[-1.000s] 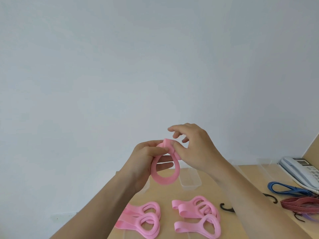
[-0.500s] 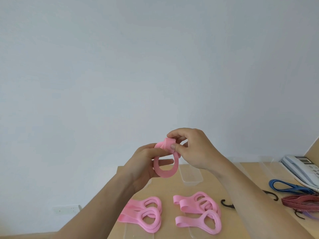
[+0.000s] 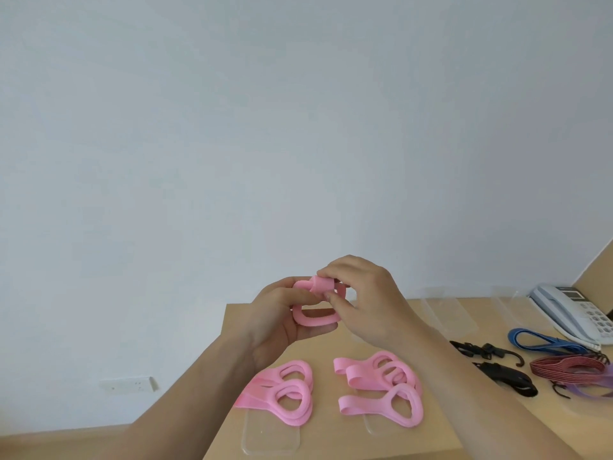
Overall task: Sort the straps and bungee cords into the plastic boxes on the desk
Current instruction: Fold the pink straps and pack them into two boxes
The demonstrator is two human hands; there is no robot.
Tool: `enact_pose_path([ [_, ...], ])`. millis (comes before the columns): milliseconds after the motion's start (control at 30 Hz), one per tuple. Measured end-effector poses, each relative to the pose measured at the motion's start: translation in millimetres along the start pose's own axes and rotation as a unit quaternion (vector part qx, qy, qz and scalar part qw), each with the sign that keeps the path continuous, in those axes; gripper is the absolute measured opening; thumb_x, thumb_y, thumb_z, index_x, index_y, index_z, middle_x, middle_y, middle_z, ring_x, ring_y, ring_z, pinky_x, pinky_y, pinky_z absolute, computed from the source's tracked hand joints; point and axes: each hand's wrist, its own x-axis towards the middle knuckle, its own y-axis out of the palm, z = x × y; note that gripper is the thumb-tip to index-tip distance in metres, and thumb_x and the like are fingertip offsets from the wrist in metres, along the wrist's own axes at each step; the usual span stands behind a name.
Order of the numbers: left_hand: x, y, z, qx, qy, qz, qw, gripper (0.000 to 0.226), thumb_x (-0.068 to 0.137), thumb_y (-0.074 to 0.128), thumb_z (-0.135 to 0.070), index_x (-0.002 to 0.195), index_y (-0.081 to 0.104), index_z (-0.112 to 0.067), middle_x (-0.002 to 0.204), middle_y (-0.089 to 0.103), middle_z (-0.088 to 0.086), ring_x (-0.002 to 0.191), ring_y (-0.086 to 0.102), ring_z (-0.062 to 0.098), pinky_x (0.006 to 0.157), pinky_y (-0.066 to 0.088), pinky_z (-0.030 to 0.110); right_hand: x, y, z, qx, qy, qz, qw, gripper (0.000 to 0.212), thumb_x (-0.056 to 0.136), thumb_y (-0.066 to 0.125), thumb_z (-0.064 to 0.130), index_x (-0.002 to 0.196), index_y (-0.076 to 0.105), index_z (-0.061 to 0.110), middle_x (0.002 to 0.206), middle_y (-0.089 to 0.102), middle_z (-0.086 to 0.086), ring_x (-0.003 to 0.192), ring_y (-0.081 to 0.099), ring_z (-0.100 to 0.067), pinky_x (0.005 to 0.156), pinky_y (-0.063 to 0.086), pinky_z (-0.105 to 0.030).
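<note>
Pink strap (image 3: 314, 318) is up in the air above the desk (image 3: 325, 353), both hands on it; left hand (image 3: 278, 323) curls round the loop, right hand (image 3: 368, 303) pinches the wrapped tail; bundling, I'd say; next comes a careful set-down by the pink pile (image 3: 381, 383), without the wrap springing loose.

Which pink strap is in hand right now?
The pink strap gripped by left hand and right hand; the others lie untouched in two piles below.
</note>
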Motion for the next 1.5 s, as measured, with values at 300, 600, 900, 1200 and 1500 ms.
enact_pose_path([
  [300,-9,-38,0,-0.008,-0.005,0.021,1.0,0.034,0.09,0.048,0.017,0.12,0.063,0.019,0.131,0.064,0.034,0.124,0.065,0.042,0.097,0.059,0.046,-6,39,14,-0.003,-0.038,-0.064,0.997,0.029,0.074,0.075,-0.002,0.09,0.076,0.022,0.093,0.067,0.013,0.087,0.063,-0.01,0.076,0.053,-0.029],
  [600,-10,-86,9,0.045,-0.047,0.005,0.998,0.057,0.069,0.067,0.01,0.126,0.061,0.015,0.127,0.061,0.04,0.107,0.068,0.047,0.095,0.058,0.051,-16,85,14,0.057,0.017,-0.009,0.998,0.013,0.07,0.081,0.007,0.078,0.076,0.016,0.095,0.066,0.014,0.089,0.063,-0.007,0.077,0.051,-0.024],
  [900,15,-120,18,0.034,-0.067,-0.02,0.997,0.05,0.07,0.055,0.024,0.117,0.067,0.013,0.121,0.067,0.036,0.111,0.068,0.051,0.087,0.062,0.044,-18,128,-16,0.057,0.019,0.052,0.997,0.033,0.063,0.09,0.021,0.09,0.071,0.017,0.12,0.066,0.011,0.113,0.061,-0.013,0.09,0.054,-0.034],
  [1200,69,-154,35,0.031,-0.109,-0.109,0.988,0.063,0.062,0.071,0.016,0.122,0.064,0.002,0.121,0.068,0.026,0.1,0.075,0.04,0.087,0.062,0.047,2,176,-74,0.096,0.035,0.071,0.992,0.027,0.072,0.084,0.015,0.089,0.065,0.023,0.108,0.071,0.008,0.101,0.066,-0.009,0.083,0.055,-0.03],
  [1500,130,-210,62,0.242,-0.125,-0.308,0.912,0.027,0.09,0.078,-0.021,0.116,0.071,-0.021,0.115,0.073,-0.001,0.108,0.069,0.018,0.096,0.058,0.041,38,231,-152,0.023,0.069,0.085,0.994,0.033,0.065,0.085,0.001,0.09,0.068,0.013,0.098,0.071,0.004,0.091,0.063,-0.02,0.076,0.054,-0.032],
])
